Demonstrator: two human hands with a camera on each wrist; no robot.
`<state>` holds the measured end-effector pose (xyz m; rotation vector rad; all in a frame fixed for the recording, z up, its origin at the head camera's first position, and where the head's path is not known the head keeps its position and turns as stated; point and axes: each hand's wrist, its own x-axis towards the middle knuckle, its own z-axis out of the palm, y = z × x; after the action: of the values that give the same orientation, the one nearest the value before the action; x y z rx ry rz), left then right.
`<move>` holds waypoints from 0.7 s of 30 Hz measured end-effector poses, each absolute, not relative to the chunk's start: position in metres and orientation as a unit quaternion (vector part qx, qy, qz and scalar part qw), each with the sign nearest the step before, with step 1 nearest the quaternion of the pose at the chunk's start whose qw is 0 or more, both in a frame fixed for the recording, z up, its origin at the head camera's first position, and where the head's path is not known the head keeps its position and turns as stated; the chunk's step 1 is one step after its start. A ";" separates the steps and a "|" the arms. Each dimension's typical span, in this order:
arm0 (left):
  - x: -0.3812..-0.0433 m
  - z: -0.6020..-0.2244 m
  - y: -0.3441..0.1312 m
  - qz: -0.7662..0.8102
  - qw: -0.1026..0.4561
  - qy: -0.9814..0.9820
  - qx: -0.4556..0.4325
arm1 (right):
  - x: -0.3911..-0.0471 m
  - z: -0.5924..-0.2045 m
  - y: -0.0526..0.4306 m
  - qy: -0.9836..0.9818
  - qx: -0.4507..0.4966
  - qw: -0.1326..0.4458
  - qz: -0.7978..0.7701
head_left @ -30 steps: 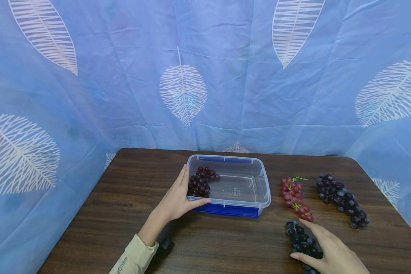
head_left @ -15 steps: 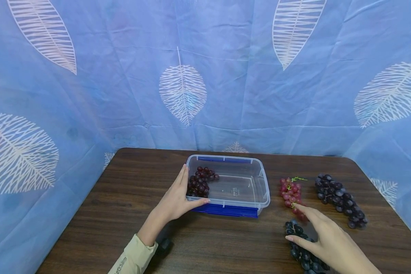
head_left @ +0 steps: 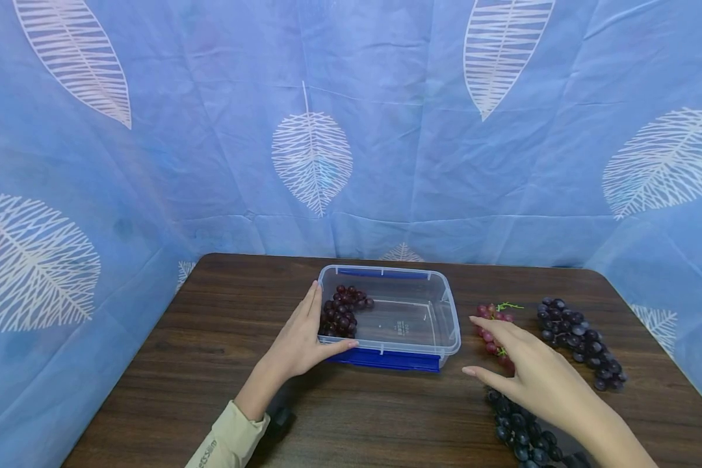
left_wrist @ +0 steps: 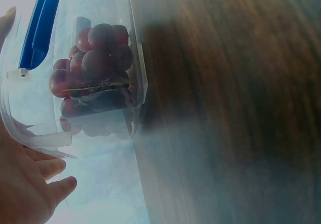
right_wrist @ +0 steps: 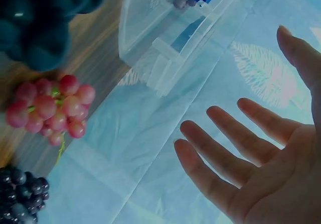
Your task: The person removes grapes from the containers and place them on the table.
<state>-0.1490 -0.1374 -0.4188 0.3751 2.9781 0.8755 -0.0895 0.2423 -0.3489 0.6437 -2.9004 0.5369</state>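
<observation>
A clear plastic container (head_left: 409, 318) with blue latches stands on the table, a bunch of dark red grapes (head_left: 340, 313) at its left end. My left hand (head_left: 301, 341) rests against its near left corner, the thumb along the front rim and straight fingers along the left side. The left wrist view shows these grapes (left_wrist: 98, 58) through the clear wall. My right hand (head_left: 538, 370) is above a bunch of pinkish-red grapes (head_left: 487, 338), partly covering it. Its fingers are spread and hold nothing; in the right wrist view the palm (right_wrist: 273, 176) faces the camera, apart from the grapes.
A bunch of black grapes (head_left: 517, 429) lies near the front, partly under the right arm. Another dark bunch (head_left: 582, 341) lies at the far right of the brown table (head_left: 222, 325). Blue leaf-patterned cloth (head_left: 398, 156) hangs behind and at both sides.
My right hand has moved forward and left, from the near black grapes to above the pinkish-red bunch. My left hand and the container stay where they were.
</observation>
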 end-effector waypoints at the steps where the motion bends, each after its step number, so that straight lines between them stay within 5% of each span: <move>1: -0.149 -0.419 -0.137 0.277 0.007 0.953 0.120 | -0.091 -0.347 0.240 -0.958 0.217 0.064 0.178; 21: -0.152 -0.422 -0.137 0.243 -0.012 0.960 0.134 | -0.113 -0.331 0.203 -0.958 0.235 0.076 0.147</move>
<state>-0.1515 -0.1372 -0.4215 0.4257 3.0404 0.7704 -0.1135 0.2032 -0.3315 0.7051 -2.8706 0.4401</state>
